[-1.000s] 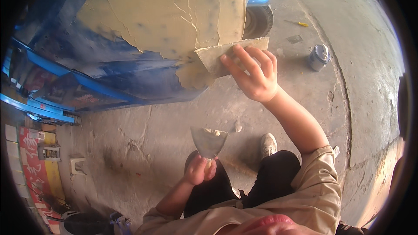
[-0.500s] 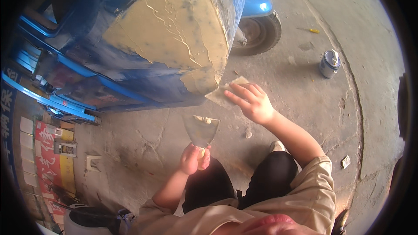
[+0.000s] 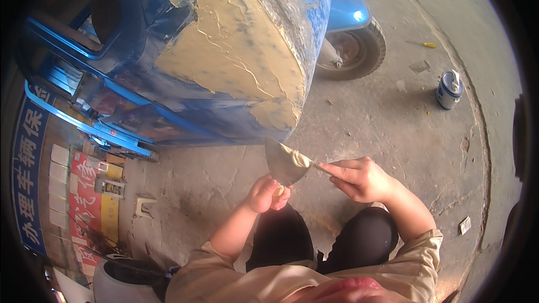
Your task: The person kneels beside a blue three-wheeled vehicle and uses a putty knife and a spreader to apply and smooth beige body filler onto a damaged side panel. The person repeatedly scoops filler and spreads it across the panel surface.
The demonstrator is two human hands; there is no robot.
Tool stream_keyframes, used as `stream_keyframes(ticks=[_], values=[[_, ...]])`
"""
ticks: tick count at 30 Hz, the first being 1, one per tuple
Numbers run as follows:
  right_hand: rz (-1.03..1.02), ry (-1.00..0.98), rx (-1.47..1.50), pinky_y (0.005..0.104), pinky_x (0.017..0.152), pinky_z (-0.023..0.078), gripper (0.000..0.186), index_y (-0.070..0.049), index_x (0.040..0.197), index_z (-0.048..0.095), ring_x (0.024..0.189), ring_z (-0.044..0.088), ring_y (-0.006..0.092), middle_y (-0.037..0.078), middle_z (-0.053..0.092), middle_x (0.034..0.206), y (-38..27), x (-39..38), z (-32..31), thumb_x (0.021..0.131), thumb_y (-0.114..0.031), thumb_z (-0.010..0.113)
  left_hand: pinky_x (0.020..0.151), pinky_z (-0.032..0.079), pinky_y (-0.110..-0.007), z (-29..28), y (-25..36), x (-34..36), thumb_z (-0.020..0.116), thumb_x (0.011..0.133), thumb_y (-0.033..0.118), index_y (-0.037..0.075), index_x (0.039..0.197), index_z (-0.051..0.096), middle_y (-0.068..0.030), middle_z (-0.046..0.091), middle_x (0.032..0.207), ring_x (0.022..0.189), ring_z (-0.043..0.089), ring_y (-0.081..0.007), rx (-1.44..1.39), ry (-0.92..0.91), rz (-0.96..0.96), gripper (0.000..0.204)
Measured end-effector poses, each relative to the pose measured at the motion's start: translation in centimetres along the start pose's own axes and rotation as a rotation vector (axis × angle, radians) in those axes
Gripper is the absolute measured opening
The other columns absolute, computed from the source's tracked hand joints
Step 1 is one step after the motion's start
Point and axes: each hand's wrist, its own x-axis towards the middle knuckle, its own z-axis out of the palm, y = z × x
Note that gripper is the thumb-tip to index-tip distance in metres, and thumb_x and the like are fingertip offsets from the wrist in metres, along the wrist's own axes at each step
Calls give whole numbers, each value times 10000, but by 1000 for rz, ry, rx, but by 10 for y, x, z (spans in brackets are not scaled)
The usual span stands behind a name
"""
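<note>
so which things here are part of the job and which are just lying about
Part of the job:
- putty knife, in the left hand
- thin flat spreader, edge-on, in the right hand
- beige filler on the blue vehicle body

Seemingly just lying about:
- yellow-handled screwdriver
- small pale scrap on the floor
- lidded can; possibly related, cannot tell

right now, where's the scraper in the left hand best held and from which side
The scraper is probably best gripped by its handle, from the near side, as the left hand does: the wide blade flares away from the person, and cream paste sits by its far edge.
</note>
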Motion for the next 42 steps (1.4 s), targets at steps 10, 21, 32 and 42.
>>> stream_keyframes(ticks=[10,21,32,42], values=[[-33,174,125,390,628,549,486,-92,1268,609,735,675,324,156,686,937,0,30,2,804,50,632,408,379,-293,-9,-8,-8,392,1014,474,46,1123,508,-79,462,655,439,395,-132,7,80,20,457],[-371,869,-474,430,883,519,477,-3,1341,491,1066,648,377,257,625,1193,42,83,-57,880,117,521,474,393,-272,-23,-49,-31,421,1021,418,-9,1153,492,-80,519,736,509,455,-138,-254,93,-10,452],[-590,879,-326,294,894,493,307,-39,1125,688,1010,640,196,95,694,1093,-60,303,-164,864,66,566,474,411,-283,-22,-27,-45,359,1044,357,2,1156,501,-95,522,724,514,482,-161,-121,211,178,398],[-827,668,-654,326,895,516,418,-66,1107,700,1031,662,282,139,685,1124,-43,310,-151,775,119,525,460,417,-299,-28,-36,-61,352,1038,371,-2,1128,500,-92,515,689,495,492,-172,-107,313,159,412]])
